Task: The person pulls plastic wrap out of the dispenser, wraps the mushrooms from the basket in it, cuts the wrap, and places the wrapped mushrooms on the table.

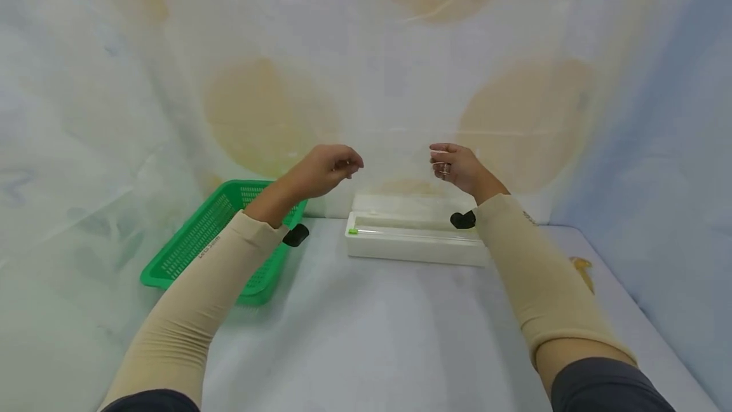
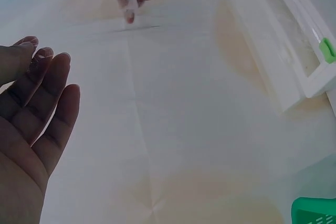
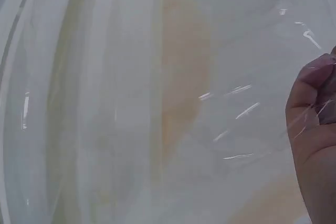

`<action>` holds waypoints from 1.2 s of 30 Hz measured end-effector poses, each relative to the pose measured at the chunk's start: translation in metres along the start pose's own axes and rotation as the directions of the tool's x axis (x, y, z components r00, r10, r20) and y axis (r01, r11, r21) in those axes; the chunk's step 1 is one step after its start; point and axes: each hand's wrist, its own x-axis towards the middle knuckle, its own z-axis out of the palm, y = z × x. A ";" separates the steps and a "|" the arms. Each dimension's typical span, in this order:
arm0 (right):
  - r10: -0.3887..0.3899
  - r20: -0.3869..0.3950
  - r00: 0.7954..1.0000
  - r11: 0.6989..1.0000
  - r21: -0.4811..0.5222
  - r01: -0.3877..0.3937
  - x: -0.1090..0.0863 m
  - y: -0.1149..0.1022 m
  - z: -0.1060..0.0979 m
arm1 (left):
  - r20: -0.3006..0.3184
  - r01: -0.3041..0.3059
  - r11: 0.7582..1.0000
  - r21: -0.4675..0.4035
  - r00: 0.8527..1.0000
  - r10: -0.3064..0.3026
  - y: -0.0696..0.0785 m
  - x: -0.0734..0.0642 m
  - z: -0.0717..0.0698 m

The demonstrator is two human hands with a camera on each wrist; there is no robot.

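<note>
Clear cling film (image 3: 241, 111) shows as glints and creases beside my right hand (image 1: 464, 171) in the right wrist view. That hand pinches the film between thumb and curled fingers, with shiny creases at the fingertips. My left hand (image 1: 325, 171) is raised level with it, a gap apart, thumb against the fingertips, where a bit of film glints in the left wrist view. The film's outline between the hands is too transparent to follow. Below and beyond the hands lies a long white cling film dispenser (image 1: 417, 250) with a green slide cutter (image 1: 353, 231) at its left end.
A green plastic basket (image 1: 257, 294) stands on the left of the white table (image 1: 366, 336), partly behind my left forearm. Near the right edge lies a small yellow-brown item (image 1: 582, 269), partly hidden by my right sleeve. A patterned sheet (image 1: 394, 81) hangs behind the table.
</note>
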 end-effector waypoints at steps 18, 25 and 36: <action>-0.130 -0.098 0.987 0.853 -0.518 0.061 -0.041 -0.060 -0.026 | -0.039 0.163 0.987 -0.004 0.986 -0.163 -0.019 0.004 -0.006; -0.186 -0.103 0.977 0.555 -0.832 0.017 -0.064 -0.090 -0.029 | -0.076 0.187 0.982 -0.006 0.979 -0.187 -0.026 0.008 -0.008; -0.151 0.009 0.989 0.289 -0.956 0.053 -0.093 -0.123 -0.021 | -0.106 0.178 0.983 0.054 0.980 -0.171 -0.030 0.015 -0.017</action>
